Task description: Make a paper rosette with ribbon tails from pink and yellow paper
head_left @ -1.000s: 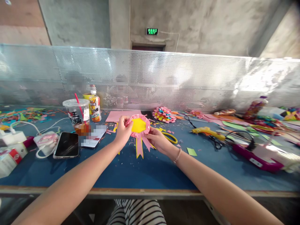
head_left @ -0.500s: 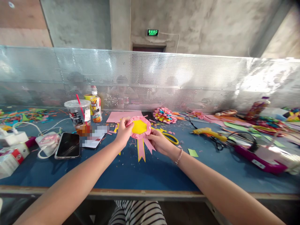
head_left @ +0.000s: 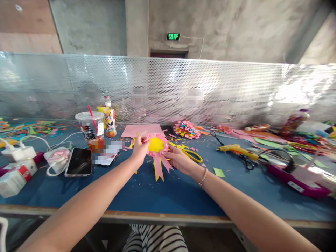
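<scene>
Left hand [head_left: 139, 151] pinches the pink-and-yellow paper rosette [head_left: 156, 145] at its nine o'clock edge; right hand [head_left: 180, 161] grips it at four o'clock. Yellow scissors [head_left: 191, 155] lie just beside the right hand, at two o'clock.

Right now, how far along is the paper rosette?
Done: the rosette has its yellow centre, pink ruffle and two tails. In hand: left hand and right hand both grip its rim above the blue table. Left, probably: only pressing edges; the glue gun lies unused.
</scene>
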`<state>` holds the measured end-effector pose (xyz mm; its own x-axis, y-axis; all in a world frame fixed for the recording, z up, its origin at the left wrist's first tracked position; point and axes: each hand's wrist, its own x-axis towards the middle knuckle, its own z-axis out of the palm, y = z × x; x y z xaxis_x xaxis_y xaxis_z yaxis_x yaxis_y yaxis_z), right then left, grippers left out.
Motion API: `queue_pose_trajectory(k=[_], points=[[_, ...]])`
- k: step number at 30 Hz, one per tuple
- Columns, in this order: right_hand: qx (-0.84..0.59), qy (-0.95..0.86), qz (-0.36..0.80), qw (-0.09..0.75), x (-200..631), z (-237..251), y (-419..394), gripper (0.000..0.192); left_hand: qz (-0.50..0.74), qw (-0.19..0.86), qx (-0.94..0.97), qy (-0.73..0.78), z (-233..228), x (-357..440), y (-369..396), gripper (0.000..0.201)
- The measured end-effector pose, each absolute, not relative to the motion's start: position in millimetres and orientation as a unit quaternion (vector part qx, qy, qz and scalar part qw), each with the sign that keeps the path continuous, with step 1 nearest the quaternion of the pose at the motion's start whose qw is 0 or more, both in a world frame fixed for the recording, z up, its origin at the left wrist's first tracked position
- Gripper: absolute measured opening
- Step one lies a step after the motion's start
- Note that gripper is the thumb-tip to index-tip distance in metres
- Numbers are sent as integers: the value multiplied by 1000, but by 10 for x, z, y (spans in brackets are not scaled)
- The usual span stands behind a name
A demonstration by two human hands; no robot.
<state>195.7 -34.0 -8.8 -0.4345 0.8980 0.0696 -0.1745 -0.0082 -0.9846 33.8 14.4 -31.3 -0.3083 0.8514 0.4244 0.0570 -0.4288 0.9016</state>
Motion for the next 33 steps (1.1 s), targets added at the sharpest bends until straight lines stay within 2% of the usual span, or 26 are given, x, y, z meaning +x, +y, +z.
queue_pose_trajectory(k=[5,15,24,33], points=[[-350,-566,615,423,1964,-116,-309,36,664,307,513,449,-332,348,151,13],[-342,-564,608,442,1987,-125,-267,34,644,405,494,421,-353,332,212,16],[-333,-564,599,461,2009,-121,-244,32,636,427,475,433,-306,351,153,29],[-346,-566,605,440,2025,-151,-248,26,609,424,488,459,-347,334,185,25]])
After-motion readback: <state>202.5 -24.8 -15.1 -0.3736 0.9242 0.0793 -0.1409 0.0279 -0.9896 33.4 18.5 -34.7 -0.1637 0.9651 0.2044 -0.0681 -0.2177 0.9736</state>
